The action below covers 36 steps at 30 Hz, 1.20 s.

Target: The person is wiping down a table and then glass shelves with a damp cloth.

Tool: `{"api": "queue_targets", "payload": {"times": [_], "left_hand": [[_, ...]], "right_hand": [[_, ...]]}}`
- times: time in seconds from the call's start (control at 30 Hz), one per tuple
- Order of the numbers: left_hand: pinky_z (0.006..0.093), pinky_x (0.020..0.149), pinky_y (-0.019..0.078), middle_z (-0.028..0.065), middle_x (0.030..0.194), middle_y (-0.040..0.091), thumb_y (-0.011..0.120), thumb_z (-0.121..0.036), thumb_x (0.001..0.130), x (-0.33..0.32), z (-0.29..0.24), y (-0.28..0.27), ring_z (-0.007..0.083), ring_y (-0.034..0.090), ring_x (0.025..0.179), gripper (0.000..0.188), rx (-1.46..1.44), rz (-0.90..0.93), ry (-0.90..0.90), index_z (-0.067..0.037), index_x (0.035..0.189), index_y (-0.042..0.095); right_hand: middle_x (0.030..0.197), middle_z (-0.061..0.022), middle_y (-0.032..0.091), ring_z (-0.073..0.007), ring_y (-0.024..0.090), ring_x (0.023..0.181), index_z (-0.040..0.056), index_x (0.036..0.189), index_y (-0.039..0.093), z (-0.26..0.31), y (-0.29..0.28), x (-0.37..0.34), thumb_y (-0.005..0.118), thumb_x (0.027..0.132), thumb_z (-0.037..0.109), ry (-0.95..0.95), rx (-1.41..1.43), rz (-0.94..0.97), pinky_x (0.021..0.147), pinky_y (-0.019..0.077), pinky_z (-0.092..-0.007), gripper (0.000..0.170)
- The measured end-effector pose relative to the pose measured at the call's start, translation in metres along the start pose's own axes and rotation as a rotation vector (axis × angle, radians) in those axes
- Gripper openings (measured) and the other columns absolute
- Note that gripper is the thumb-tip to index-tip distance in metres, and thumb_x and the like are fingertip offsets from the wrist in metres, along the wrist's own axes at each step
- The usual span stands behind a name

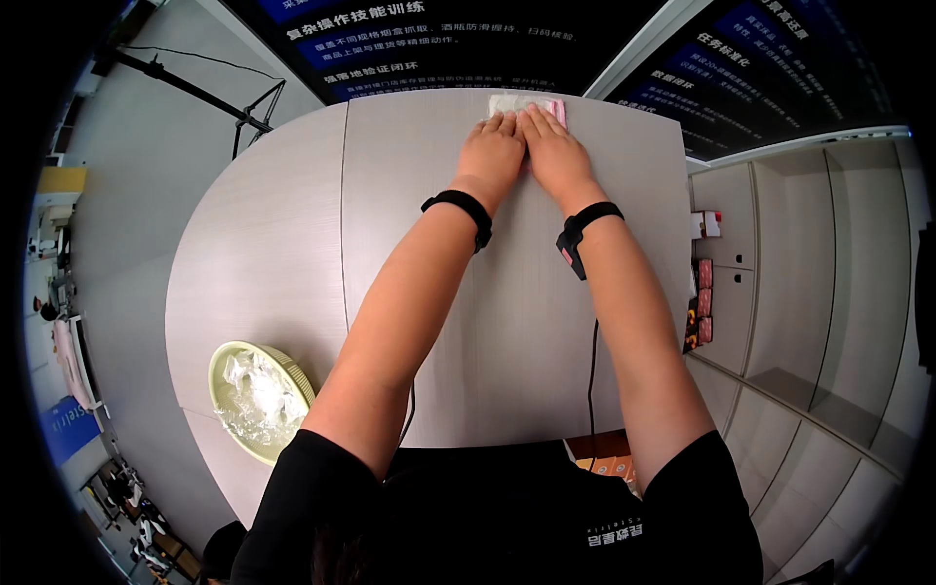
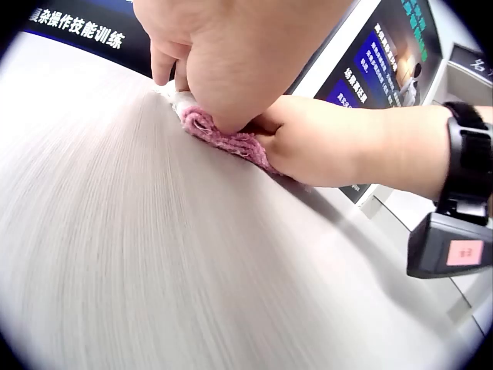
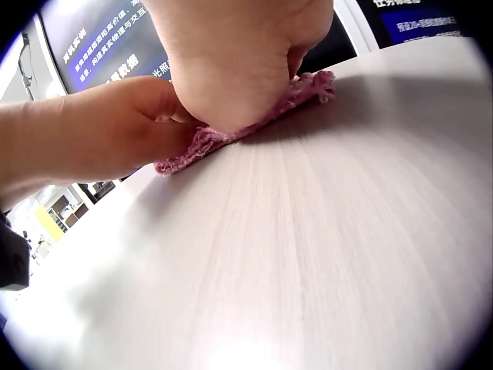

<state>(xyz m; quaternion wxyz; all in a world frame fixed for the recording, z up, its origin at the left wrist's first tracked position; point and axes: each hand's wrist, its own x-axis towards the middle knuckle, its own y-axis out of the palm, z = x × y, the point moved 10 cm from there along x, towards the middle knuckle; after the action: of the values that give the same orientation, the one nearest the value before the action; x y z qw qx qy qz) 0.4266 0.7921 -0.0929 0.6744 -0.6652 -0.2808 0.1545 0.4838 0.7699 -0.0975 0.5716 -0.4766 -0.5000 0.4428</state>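
Note:
A folded cloth [image 1: 505, 102], white on top with pink at its side, lies at the far edge of the table. My left hand [image 1: 491, 152] presses down on it, fingers pointing to the far edge. Right beside it, my right hand [image 1: 556, 152] rests on the same cloth, its fingers extended too. Both palms cover most of the fabric. From the left wrist view, the pink fuzzy layers of the cloth [image 2: 225, 140] show under the hands, flat on the tabletop. The right wrist view has its pink edge [image 3: 189, 157] below both hands.
A pale green basket [image 1: 294, 373] with crumpled clear plastic stands at the table's left. Dark display panels [image 1: 448, 39] rise behind the far edge of the table [image 1: 253, 244]. Shelving [image 1: 790, 263] and small boxes [image 1: 704, 302] are at the right. A thin black cable [image 1: 593, 375] runs near the right arm.

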Motion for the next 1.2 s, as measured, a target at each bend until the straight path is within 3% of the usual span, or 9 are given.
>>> {"api": "queue_targets", "payload": {"times": [0.27,0.47,0.63,0.97,1.2], "left_hand": [[0.0362,0.106,0.0393,0.0078,0.140,0.050,0.048,-0.018,0.093,-0.007,-0.005,-0.003,0.0235,0.048,0.129,0.042,0.051,-0.007,-0.045,-0.008,0.134,0.051],[0.0363,0.105,0.0407,0.0084,0.140,0.050,0.048,-0.018,0.092,-0.043,-0.033,-0.001,0.0236,0.049,0.128,0.041,-0.001,0.001,-0.011,-0.008,0.132,0.053],[0.0369,0.104,0.0412,0.0113,0.140,0.050,0.049,-0.019,0.091,-0.090,-0.074,-0.009,0.0243,0.049,0.127,0.042,0.018,0.003,0.032,-0.007,0.131,0.053],[0.0377,0.105,0.0398,0.0150,0.139,0.050,0.048,-0.016,0.090,-0.215,-0.173,-0.029,0.0270,0.049,0.127,0.045,0.045,0.104,0.135,-0.002,0.133,0.050],[0.0378,0.101,0.0439,0.0185,0.136,0.051,0.050,-0.016,0.088,-0.298,-0.226,-0.042,0.0291,0.052,0.124,0.044,0.069,0.084,0.186,0.000,0.129,0.052]], "right_hand": [[0.146,-0.0095,0.042,-0.0216,0.040,0.135,0.0070,0.136,0.046,0.001,0.000,-0.006,0.043,0.095,0.016,0.063,0.009,0.008,0.108,0.0374,-0.0321,0.042],[0.145,-0.0110,0.043,-0.0227,0.041,0.134,0.0059,0.136,0.046,0.010,-0.004,-0.053,0.041,0.096,0.018,0.013,-0.059,0.037,0.108,0.0370,-0.0326,0.042],[0.145,-0.0124,0.042,-0.0237,0.041,0.134,0.0040,0.138,0.043,0.021,-0.013,-0.116,0.044,0.092,0.012,0.008,-0.086,0.042,0.108,0.0377,-0.0324,0.046],[0.143,-0.0152,0.044,-0.0262,0.041,0.133,0.0006,0.136,0.045,0.051,-0.037,-0.271,0.046,0.091,0.015,-0.028,-0.023,-0.007,0.111,0.0337,-0.0348,0.047],[0.142,-0.0160,0.045,-0.0269,0.041,0.133,-0.0003,0.135,0.045,0.081,-0.050,-0.365,0.048,0.089,0.014,-0.095,0.034,-0.031,0.110,0.0337,-0.0357,0.048]]}}
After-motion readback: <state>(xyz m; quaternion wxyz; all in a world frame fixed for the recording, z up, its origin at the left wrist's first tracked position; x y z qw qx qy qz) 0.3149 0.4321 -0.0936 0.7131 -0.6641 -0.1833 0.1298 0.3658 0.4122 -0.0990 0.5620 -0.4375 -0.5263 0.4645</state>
